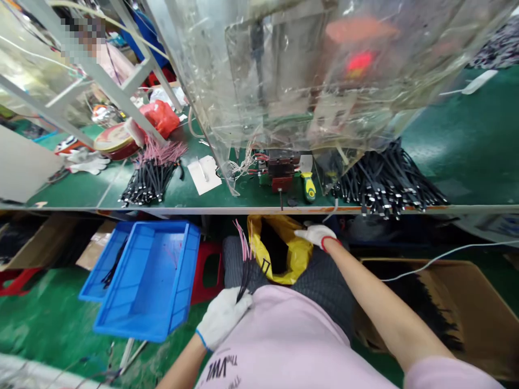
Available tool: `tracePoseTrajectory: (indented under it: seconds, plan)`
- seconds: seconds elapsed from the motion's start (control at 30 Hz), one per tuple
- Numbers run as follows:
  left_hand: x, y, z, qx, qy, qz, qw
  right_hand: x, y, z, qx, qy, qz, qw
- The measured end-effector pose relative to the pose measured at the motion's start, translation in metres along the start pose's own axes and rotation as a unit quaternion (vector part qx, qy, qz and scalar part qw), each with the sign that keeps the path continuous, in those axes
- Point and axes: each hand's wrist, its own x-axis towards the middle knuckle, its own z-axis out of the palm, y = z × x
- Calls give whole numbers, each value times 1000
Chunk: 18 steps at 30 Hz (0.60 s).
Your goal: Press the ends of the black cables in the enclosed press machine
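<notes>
My left hand (pixel 227 316), in a white glove, is closed around a few black cables (pixel 245 278) just in front of my shirt. Thin pink wire ends (pixel 242 240) stick up from these cables. On my lap lies a yellow plastic bag (pixel 298 265) with its mouth gaping and its inside dark. My right hand (pixel 318 235), also gloved, is at the bag's right rim with its fingers closed on the edge, partly hidden.
On the green bench (pixel 450 156) lie a cable pile with pink wires (pixel 148 178), another black cable pile (pixel 389 181), a yellow-green handled scraper (pixel 308 186) and a small dark fixture (pixel 281 167). Clear plastic sheeting (pixel 284 81) hangs above. Blue trays (pixel 141 286) stand left, a cardboard box (pixel 482 308) right.
</notes>
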Motion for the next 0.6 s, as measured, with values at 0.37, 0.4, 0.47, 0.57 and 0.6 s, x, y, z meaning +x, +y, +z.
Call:
tracePoseTrajectory:
  seconds: [0.37, 0.4, 0.47, 0.57, 0.6]
  plan:
    - [20, 1, -2, 59, -42, 49, 996, -97, -80, 71, 629, -315, -20, 711]
    - [20, -1, -2, 38, -65, 40, 996, -98, -82, 80, 675, -292, -25, 677]
    - [23, -10, -1, -22, -110, 11, 994, -97, -82, 91, 720, -221, -40, 656]
    - [27, -23, 3, -87, -161, -18, 983, -92, -76, 92, 726, -170, -35, 665]
    - [28, -27, 4, -93, -172, -22, 980, -90, -73, 90, 731, -155, -30, 664]
